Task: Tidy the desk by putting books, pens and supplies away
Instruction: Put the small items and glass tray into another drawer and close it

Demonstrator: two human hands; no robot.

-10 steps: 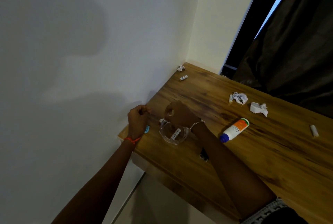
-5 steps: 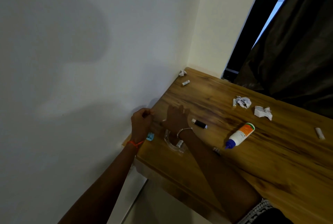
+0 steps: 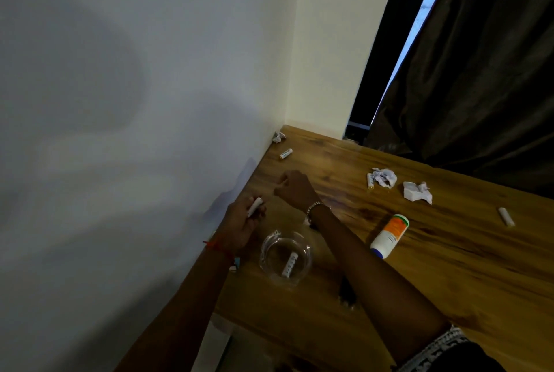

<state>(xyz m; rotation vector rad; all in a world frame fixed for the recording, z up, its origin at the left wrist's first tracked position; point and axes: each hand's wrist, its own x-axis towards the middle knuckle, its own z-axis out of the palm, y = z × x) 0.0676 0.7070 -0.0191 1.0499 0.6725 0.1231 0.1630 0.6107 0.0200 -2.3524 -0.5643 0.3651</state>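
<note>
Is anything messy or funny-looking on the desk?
Yes. The bottle lies on its side instead of standing. Crumpled paper wads lie about, and small white sticks are scattered loose, though one already sits in the bowl.

- Dish (image 3: 265, 247) sits near the surface's (image 3: 449, 266) left edge, with a small tube (image 3: 289, 264) in it.
- Left hand (image 3: 239, 223) is behind and left of the dish, by the wall, with a held tube (image 3: 254, 206) in it.
- Right hand (image 3: 295, 189) is behind the dish.
- Bottle (image 3: 389, 235) lies on its side, right of the dish.
- Behind the bottle are left wad (image 3: 385, 177) and right wad (image 3: 416, 192), with a second tube (image 3: 370, 182) just left of them.
</note>
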